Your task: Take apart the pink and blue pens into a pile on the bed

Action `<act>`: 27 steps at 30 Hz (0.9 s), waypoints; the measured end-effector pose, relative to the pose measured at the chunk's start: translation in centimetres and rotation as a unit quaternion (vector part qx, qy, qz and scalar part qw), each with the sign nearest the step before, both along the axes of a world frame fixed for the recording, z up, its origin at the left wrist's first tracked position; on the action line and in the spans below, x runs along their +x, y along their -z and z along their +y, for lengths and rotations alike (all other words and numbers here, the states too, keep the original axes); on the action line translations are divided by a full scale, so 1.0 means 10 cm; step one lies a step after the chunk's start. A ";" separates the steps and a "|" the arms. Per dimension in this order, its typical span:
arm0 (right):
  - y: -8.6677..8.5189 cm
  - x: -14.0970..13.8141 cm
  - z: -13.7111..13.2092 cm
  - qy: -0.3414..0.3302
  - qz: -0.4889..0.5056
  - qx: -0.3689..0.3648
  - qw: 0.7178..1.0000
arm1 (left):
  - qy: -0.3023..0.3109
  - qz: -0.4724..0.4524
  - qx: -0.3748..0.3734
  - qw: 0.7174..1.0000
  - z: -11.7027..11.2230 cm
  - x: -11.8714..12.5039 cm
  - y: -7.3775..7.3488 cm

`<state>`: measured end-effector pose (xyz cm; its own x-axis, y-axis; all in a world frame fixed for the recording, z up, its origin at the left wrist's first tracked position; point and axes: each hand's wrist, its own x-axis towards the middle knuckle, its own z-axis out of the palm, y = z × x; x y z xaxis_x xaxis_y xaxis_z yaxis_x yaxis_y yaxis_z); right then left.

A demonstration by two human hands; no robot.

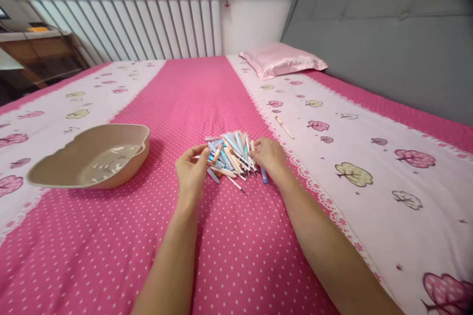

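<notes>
A loose heap of pens [231, 155] in pastel blue, pink, white and orange lies on the pink dotted bedspread. At the heap's left edge is my left hand [190, 171], its thumb and forefinger curled together against the pens. What sits between those fingers is mostly hidden. My right hand [271, 156] is at the right edge, thumb and fingertips closed on a pale pink pen. A blue pen [264, 175] pokes out below the right hand. One thin white pen [236, 185] sticks out at the front of the heap.
Left of the heap stands a beige plastic basin [127, 172] with small white pieces inside. A single pen [284, 127] lies apart on the right. Farther back are a pink pillow [281, 59], a grey headboard [384, 34] and a white radiator [129, 27].
</notes>
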<state>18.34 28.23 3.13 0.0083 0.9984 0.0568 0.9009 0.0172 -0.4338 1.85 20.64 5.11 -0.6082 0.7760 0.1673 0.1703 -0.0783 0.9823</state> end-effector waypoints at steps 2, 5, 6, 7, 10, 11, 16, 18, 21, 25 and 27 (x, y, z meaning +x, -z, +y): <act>0.02 0.04 0.02 0.000 -0.005 -0.009 1.000 | 0.017 -0.010 -0.016 1.000 0.00 0.05 0.01; 0.01 0.06 0.03 -0.037 -0.003 -0.012 0.999 | 0.024 -0.008 -0.023 0.999 0.00 0.08 0.02; 0.01 0.06 0.03 -0.054 0.003 -0.007 0.999 | 0.022 -0.007 -0.022 0.999 0.00 0.08 0.02; 0.01 0.05 0.03 -0.068 0.010 -0.001 0.998 | 0.021 -0.006 -0.022 1.000 -0.01 0.08 0.01; 0.04 0.04 0.04 -0.084 0.033 0.020 0.996 | 0.028 0.000 -0.028 0.999 -0.02 0.09 -0.01; 0.05 0.04 0.04 -0.083 0.043 0.024 0.995 | 0.031 -0.001 -0.030 0.999 -0.02 0.10 -0.01; 0.14 0.02 0.11 -0.064 0.155 0.023 0.986 | 0.049 0.002 -0.022 0.999 -0.03 0.13 0.01; 0.16 0.02 0.14 -0.049 0.220 0.027 0.974 | 0.053 0.005 -0.016 0.998 -0.02 0.13 0.03; 0.13 0.00 0.14 -0.033 0.319 0.067 0.945 | 0.059 0.019 -0.010 0.998 -0.03 0.12 0.05; -0.11 -0.03 -0.01 -0.068 0.466 0.120 0.874 | 0.099 0.087 0.003 0.991 -0.04 0.14 0.07; -0.24 -0.08 -0.14 -0.112 0.530 0.091 0.835 | 0.121 0.136 0.019 0.983 -0.06 0.16 0.06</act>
